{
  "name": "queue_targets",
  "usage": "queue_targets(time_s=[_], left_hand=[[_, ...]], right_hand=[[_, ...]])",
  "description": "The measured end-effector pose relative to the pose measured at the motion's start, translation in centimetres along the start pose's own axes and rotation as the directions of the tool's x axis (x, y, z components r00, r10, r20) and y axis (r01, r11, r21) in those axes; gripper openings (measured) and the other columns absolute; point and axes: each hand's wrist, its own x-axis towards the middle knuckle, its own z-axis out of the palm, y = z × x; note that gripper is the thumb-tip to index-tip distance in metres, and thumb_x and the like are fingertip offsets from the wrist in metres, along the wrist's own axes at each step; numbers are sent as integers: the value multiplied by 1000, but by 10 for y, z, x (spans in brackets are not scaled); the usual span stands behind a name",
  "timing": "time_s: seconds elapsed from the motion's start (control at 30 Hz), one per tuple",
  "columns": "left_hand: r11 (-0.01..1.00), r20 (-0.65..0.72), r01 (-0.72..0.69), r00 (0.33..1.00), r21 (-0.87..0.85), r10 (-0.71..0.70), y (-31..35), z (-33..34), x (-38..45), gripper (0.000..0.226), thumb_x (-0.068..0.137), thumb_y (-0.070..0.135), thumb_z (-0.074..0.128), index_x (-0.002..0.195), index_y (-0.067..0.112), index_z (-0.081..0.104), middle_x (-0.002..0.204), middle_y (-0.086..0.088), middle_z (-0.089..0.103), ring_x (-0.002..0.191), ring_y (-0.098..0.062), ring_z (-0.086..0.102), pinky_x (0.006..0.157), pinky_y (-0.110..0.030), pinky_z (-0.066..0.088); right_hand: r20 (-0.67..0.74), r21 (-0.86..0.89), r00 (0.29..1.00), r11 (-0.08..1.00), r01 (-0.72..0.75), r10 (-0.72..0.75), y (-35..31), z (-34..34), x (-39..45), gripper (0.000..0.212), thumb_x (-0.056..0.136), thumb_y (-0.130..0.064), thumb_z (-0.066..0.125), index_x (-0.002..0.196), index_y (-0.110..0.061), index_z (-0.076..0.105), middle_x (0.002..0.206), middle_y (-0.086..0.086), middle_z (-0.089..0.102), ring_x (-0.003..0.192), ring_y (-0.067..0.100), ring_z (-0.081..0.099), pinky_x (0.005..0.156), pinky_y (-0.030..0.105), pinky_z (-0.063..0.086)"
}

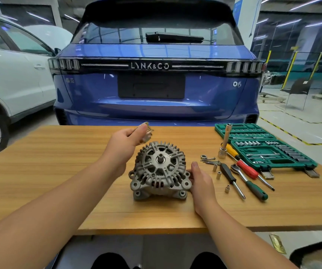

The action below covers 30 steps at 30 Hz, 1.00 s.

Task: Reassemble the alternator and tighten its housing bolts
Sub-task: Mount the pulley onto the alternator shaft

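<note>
Alternator (159, 169) sits between both; right hand (200, 180) rests open against it; left hand (126, 140) pinches a blurred pulley (146, 133).

Blue car (156, 90) behind wooden table (59, 171).

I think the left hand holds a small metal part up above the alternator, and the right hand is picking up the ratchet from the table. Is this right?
Not quite. The head view shows the right hand resting against the side of the alternator, not picking up the ratchet, which lies untouched on the table. The rest holds: the left hand holds a small metal part up above the alternator.
</note>
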Motion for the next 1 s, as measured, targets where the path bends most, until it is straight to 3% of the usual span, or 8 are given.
queue_targets(time_s=[0.07,0.17,0.27,0.43,0.67,0.83,0.93,1.0], left_hand=[[999,82,24,996,-28,-22,2,9,-17,59,73,75,62,98,24,75,90,8,79,91,-11,69,77,-29,42],[999,114,52,992,-9,-50,-6,20,-28,59,65,76,66,98,27,74,88,8,78,92,-20,73,82,-41,54],[999,93,28,995,31,-31,-8,25,-29,54,64,73,67,100,34,73,87,17,77,86,-10,74,74,-34,56],[990,55,-31,998,141,23,-18,28,-22,26,83,59,75,98,38,73,101,15,74,99,-8,67,83,-34,52],[975,63,-96,994,201,85,-23,27,-26,33,81,57,78,108,44,65,107,20,67,100,1,63,74,-22,46],[891,91,-241,971,384,223,-27,25,-33,85,74,56,85,146,43,42,120,22,58,110,-2,58,91,-25,47],[762,145,-330,942,558,302,-25,26,-34,83,74,55,85,146,32,51,124,12,67,118,-15,60,111,-47,40],[737,149,-339,938,584,313,-24,27,-35,75,75,57,83,141,35,55,120,15,68,112,-11,58,114,-51,33]], right_hand=[[-56,115,996,992,-57,64,-1,0,1,54,96,-61,53,106,-10,67,101,11,76,99,27,73,91,48,59],[-67,164,995,984,-67,79,-2,1,0,57,94,-61,56,110,-7,65,105,15,75,101,29,72,93,50,58],[-57,151,995,986,-66,76,0,1,1,59,94,-61,56,110,-6,66,102,14,76,100,30,73,92,51,58],[-57,167,995,984,-67,77,0,0,3,57,94,-60,56,105,-5,67,100,15,76,98,30,73,90,49,59],[-52,178,997,983,-53,63,1,1,3,55,95,-59,57,102,-6,67,99,16,76,97,31,74,90,50,59],[-39,172,997,984,-52,59,3,-1,4,56,93,-61,58,103,-6,67,99,15,76,96,30,74,88,47,60],[-37,160,998,986,-51,58,4,-1,3,56,94,-61,57,104,-7,68,100,14,76,98,29,73,90,47,60],[-32,151,998,987,-52,58,4,-1,3,56,94,-62,57,104,-8,68,99,13,76,97,27,74,88,46,60]])
